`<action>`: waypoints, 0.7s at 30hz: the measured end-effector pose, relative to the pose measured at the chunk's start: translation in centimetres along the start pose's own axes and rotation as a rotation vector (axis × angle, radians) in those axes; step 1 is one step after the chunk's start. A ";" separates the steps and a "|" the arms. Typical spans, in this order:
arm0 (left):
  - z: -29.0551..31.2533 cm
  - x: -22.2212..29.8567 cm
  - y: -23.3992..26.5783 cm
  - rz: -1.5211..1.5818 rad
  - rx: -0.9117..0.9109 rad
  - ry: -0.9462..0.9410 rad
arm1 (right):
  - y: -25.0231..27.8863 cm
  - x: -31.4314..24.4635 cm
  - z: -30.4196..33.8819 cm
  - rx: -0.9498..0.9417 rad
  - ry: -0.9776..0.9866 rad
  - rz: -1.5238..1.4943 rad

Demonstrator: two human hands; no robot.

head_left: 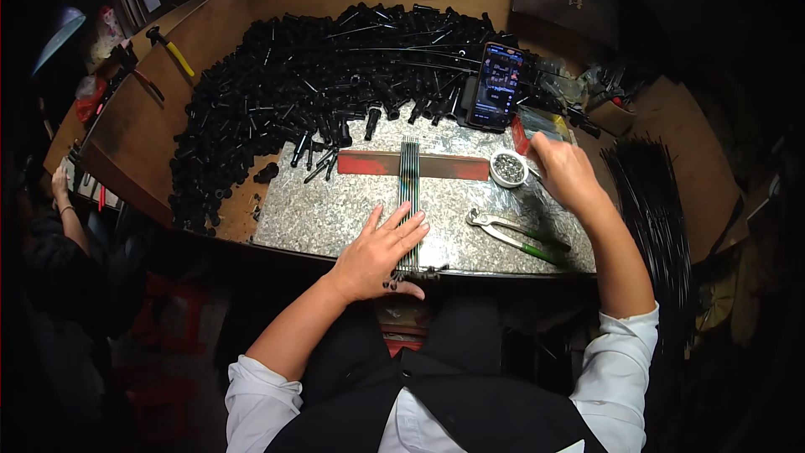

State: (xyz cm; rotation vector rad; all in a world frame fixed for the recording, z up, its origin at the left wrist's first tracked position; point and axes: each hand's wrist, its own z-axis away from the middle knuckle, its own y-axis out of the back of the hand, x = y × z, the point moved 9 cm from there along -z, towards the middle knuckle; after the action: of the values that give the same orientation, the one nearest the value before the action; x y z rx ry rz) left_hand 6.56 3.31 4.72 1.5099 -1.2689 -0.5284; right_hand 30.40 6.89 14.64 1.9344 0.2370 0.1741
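My left hand (pixel 377 252) lies with fingers spread over a row of thin dark metal rods (pixel 409 169). The rods run lengthwise across a flat red-and-dark bar (pixel 363 163). Small black ends of the rods show below my palm, at the board's near edge. Beside a small white round tub (pixel 510 184) of tiny silvery metal pieces, my right hand (pixel 568 174) is closed, its fingers bent together. A thin light-coloured piece shows under those fingers, too small to name. Pincers with green handles (pixel 503 231) lie on the speckled stone slab (pixel 327 214), nearer me than the tub.
A large heap of black tubular parts (pixel 277 88) fills the back and left of the wooden-walled bench. A phone (pixel 499 84) stands behind the tub. Long black rods (pixel 650 201) lie at the right. Another person's hand (pixel 61 184) appears at the far left.
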 end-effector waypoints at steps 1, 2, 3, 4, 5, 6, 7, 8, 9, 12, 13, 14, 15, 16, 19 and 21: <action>0.2 -0.2 0.6 0.154 0.039 0.021 | 0.7 -1.9 0.7 0.011 0.023 -0.068; 0.2 -0.1 1.5 0.310 0.081 0.033 | 1.7 -3.6 1.5 0.024 0.042 -0.129; -0.2 0.6 3.1 0.456 0.177 0.002 | 3.1 -5.4 2.3 0.089 0.121 -0.215; -0.6 1.5 4.8 0.555 0.206 -0.031 | 4.1 -6.9 2.9 0.085 0.131 -0.321; -1.0 2.5 6.6 0.652 0.237 -0.063 | 5.4 -8.6 3.3 0.082 0.144 -0.427; -1.3 3.2 8.2 0.744 0.301 -0.091 | 6.3 -10.0 3.8 0.059 0.153 -0.482; -1.5 3.9 9.2 0.844 0.295 -0.066 | 7.7 -11.5 4.1 0.092 0.195 -0.510; -1.7 4.4 9.8 0.945 0.287 -0.040 | 8.8 -13.0 4.4 0.125 0.236 -0.538; -1.6 5.0 10.9 0.935 0.386 -0.136 | 9.8 -14.0 4.9 0.149 0.274 -0.531; -1.8 5.4 12.0 0.923 0.411 -0.066 | 11.7 -16.1 5.5 0.215 0.305 -0.594; -1.9 5.6 12.0 0.925 0.407 -0.065 | 11.7 -16.3 5.6 0.205 0.318 -0.584; -1.8 5.7 12.2 0.879 0.425 -0.056 | 11.8 -16.5 5.7 0.206 0.317 -0.588; -1.7 5.7 12.4 0.834 0.443 -0.047 | 11.8 -16.8 5.7 0.192 0.321 -0.551; -1.5 5.8 12.6 0.816 0.456 -0.047 | 11.7 -17.0 5.6 0.177 0.325 -0.515; -1.4 6.2 13.6 0.772 0.458 -0.094 | 11.7 -17.4 5.6 0.192 0.343 -0.459; -1.3 6.0 13.8 0.780 0.464 -0.093 | 11.8 -17.6 5.6 0.202 0.345 -0.432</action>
State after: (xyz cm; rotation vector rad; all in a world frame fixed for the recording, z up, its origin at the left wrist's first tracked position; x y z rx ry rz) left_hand 3.68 -0.07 19.12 1.2056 -2.0004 0.2263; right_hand 15.63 -6.65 23.41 1.9930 0.9212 0.2008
